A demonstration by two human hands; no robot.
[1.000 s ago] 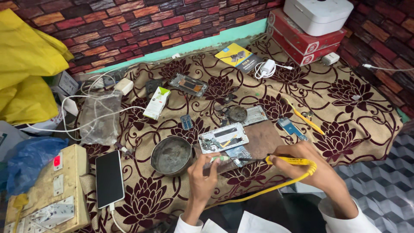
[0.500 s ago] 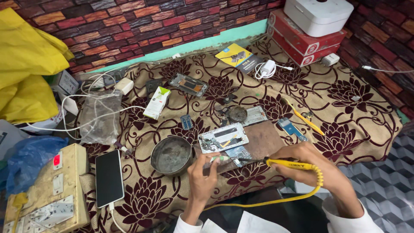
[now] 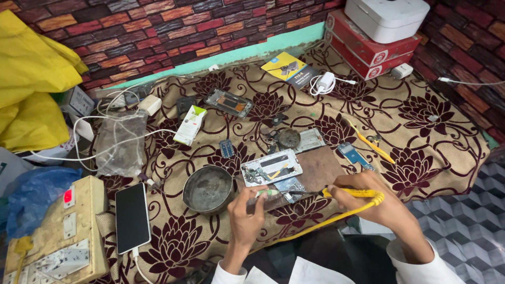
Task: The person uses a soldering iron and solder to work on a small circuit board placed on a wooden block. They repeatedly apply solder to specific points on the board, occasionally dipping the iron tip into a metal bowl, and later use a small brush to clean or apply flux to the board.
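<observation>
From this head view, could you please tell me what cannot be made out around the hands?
- Soldering iron tip: too small to tell whether it touches the small board.
- Left hand grip: fingers cover most of the thin tool.
- Both forearms: cut off by the bottom edge.
- Metal bowl contents: too dark, blurred.

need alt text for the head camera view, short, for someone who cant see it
Seen from above, a person's right hand holds a yellow soldering iron to a small circuit board that the left hand steadies on a brown mat. Around them on a floral cloth lie an opened phone, a metal bowl and a white phone.
</observation>
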